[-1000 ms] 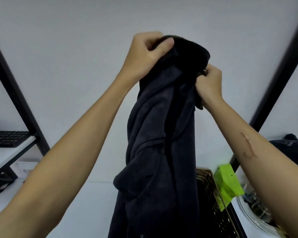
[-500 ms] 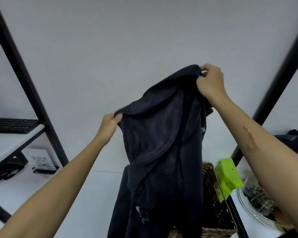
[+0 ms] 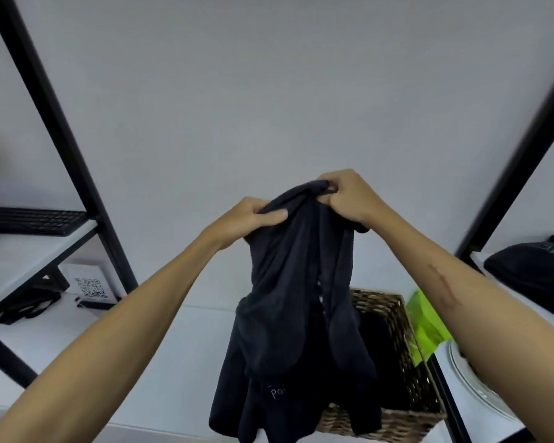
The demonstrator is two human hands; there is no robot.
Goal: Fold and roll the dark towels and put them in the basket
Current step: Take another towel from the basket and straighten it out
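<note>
one dark towel (image 3: 298, 302) held up by two hands above a wicker basket (image 3: 400, 330).
the towel's lower hem is cut off by the bottom edge of view, and its hanging folds hide the basket's left wall and front left corner; small pale lettering near the hem is too blurred to read. the left hand (image 3: 250, 222) pinches the top edge with thumb over curled fingers; the right hand (image 3: 346, 199) grips the bunched top corner just beside it. the basket stands on the white counter (image 3: 160, 340) near its right edge, holding a dark mass, count unclear. one green bag (image 3: 426, 324) lies just right of the basket; one keyboard (image 3: 29, 220) lies on the left shelf.
</note>
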